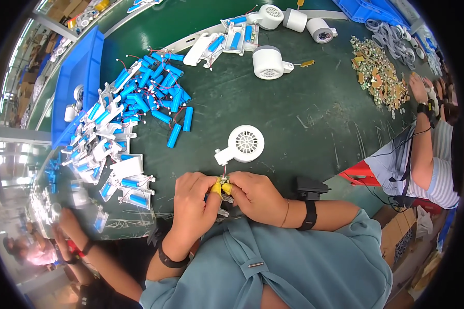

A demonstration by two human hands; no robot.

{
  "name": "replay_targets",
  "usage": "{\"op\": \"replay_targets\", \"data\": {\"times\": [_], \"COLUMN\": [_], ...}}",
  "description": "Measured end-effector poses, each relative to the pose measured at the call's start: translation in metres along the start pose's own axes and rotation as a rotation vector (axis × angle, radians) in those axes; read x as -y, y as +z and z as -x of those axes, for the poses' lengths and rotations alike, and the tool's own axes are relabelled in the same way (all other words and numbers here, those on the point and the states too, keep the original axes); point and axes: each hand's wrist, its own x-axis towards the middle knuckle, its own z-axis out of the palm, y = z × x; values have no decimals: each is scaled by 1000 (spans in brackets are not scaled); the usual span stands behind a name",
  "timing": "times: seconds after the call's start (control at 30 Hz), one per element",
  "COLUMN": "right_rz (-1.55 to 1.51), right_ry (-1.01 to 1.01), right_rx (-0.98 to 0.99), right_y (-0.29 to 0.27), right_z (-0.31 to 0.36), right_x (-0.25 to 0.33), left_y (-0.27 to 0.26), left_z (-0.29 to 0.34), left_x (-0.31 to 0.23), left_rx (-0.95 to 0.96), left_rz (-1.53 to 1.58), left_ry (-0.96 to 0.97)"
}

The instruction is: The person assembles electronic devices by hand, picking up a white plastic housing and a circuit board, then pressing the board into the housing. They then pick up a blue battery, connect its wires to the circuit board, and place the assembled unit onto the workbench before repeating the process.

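Note:
Near the table's front edge, my left hand (195, 198) and my right hand (258, 196) meet fingertip to fingertip. Yellow covers wrap both thumbs. Pinched between the fingers is a small wired part (224, 180), mostly hidden, so its exact kind does not show. Thin wires run from it to the short neck of a white round fan head (246, 143), which lies grille up just beyond my hands. Some greyish pieces (222, 211) show beneath my hands, largely covered by them.
Left lie a heap of blue battery cells (162, 85), white casings (99, 135) with cells and a blue bin (90, 64). More fan heads (267, 63) stand at the back; small circuit boards (379, 74) are piled far right. Other people's arms (423, 154) reach in at both sides.

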Motion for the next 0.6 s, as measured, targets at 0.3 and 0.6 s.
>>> {"op": "replay_targets", "data": {"times": [0.3, 0.6], "right_rz": [59, 151], "right_ry": [-8, -33], "right_rx": [-16, -64], "right_y": [2, 3], "right_z": [-2, 1], "right_x": [2, 0], "left_y": [-7, 7], "left_z": [-12, 2], "left_x": [-11, -14], "left_rx": [133, 4], "left_rz": [-237, 57], "left_ry": [109, -48]}}
